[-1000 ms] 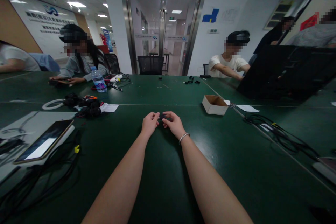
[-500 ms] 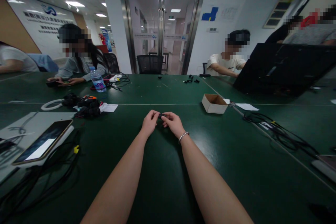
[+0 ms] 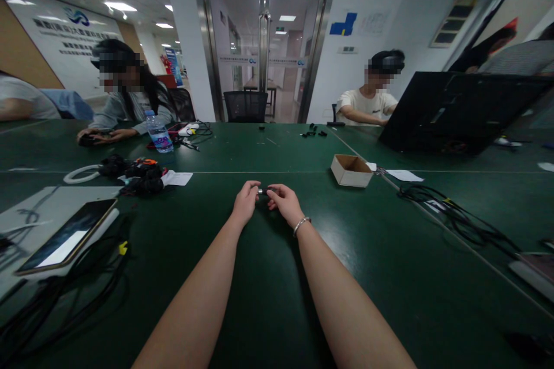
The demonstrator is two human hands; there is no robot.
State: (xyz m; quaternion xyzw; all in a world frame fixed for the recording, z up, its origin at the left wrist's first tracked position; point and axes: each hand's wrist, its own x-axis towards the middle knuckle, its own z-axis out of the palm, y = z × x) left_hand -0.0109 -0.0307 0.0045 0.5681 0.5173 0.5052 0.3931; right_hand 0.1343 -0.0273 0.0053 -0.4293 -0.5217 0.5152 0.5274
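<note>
Black and silver, a small piece sits pinched, half-hidden, in my right grip; whether my left grip holds, I cannot tell.

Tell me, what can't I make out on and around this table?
All in the head view:
Small dark object: too small to identify, partly covered by the left hand and right hand.
Open box: its near wall hides the bottom.
Black panel: far side faces away.
White-sleeved person: cut off by the left edge.
</note>
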